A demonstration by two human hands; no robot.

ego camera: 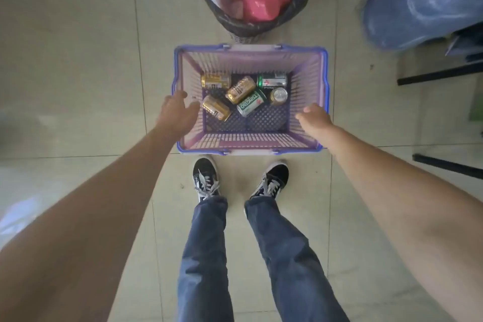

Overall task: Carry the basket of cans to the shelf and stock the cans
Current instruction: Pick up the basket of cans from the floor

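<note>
A purple plastic basket (251,50) stands on the tiled floor just beyond my feet. Several cans lie loose on its bottom: gold ones (240,89) toward the left and middle, green ones (251,102) toward the right. My left hand (177,112) hovers over the basket's left rim with fingers spread and nothing in it. My right hand (315,118) is over the right rim, fingers curled downward; whether it touches the rim I cannot tell. No shelf is in view.
A dark bin (254,0) lined with clear plastic and holding a pink bag stands right behind the basket. A large bluish plastic bag (423,5) sits at the far right above dark furniture legs (441,74). My shoes (205,178) stand close to the basket's near edge.
</note>
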